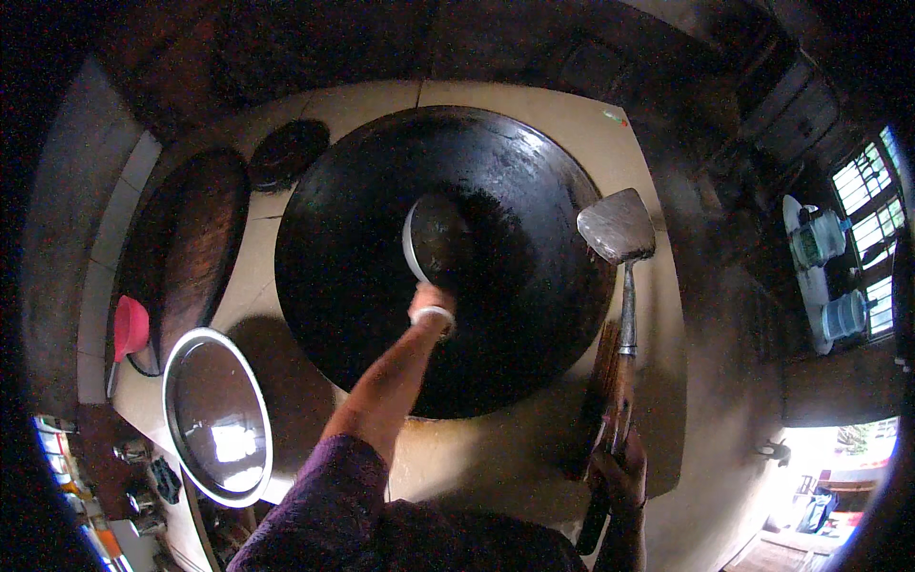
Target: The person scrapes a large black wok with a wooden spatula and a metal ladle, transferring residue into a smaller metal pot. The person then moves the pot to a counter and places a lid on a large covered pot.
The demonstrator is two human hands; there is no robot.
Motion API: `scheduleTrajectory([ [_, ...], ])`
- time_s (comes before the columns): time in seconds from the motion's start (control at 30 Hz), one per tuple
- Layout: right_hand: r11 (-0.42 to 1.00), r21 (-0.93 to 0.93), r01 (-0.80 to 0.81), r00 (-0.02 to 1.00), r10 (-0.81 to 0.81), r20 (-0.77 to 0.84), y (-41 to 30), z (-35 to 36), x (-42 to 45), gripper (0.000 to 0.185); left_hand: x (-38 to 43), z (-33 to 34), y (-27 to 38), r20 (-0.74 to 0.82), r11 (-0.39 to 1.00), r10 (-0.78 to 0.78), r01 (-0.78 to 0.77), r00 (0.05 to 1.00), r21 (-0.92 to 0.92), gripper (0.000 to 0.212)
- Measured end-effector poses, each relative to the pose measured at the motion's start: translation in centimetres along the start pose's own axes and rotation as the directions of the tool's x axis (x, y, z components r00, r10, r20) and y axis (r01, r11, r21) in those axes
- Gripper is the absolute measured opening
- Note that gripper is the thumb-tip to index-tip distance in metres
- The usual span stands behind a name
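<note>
In the middle of the head view is a large black wok [336,286] set into a tiled stove top. My left hand [429,297], with a pale bangle at the wrist, reaches over the wok and grips a round bowl [437,239] with a white rim by its near edge. The bowl's inside is too dark to read. My right hand [620,468], in shadow at the lower right, is closed around the wooden handle of a metal spatula [618,229]. The spatula's broad blade lies above the wok's right edge.
A metal basin or tray [179,422] sits at the lower left. Behind it are a pink ladle [131,325], a large dark oval lid [200,236] and a smaller dark round thing [289,154]. A brush-like bundle [604,368] lies beside the spatula's handle.
</note>
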State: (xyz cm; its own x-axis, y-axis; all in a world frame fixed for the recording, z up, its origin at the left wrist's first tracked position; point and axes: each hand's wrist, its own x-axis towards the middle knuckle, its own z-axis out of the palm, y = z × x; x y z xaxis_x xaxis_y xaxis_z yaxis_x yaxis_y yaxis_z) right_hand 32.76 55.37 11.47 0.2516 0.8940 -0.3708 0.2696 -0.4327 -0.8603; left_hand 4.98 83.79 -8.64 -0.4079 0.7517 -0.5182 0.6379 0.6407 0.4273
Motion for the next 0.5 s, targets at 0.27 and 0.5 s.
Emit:
scheduleTrajectory([
  [0.27, 0.809, 0.585, -0.064, 0.926, -0.170, 0.336, -2.8, -2.0, -1.2, 0.038, -8.0, 0.4, 1.1, 0.455, 0.546, 0.255, 0.261, 0.853, -0.796, 0.024],
  [0.5, 0.818, -0.209, 0.535, 0.840, -0.541, 0.032, -5.6, -0.3, 5.6, 0.029, -16.0, -6.1, -2.3, 0.342, 0.524, 0.247, 0.172, 0.907, -0.834, 0.022],
])
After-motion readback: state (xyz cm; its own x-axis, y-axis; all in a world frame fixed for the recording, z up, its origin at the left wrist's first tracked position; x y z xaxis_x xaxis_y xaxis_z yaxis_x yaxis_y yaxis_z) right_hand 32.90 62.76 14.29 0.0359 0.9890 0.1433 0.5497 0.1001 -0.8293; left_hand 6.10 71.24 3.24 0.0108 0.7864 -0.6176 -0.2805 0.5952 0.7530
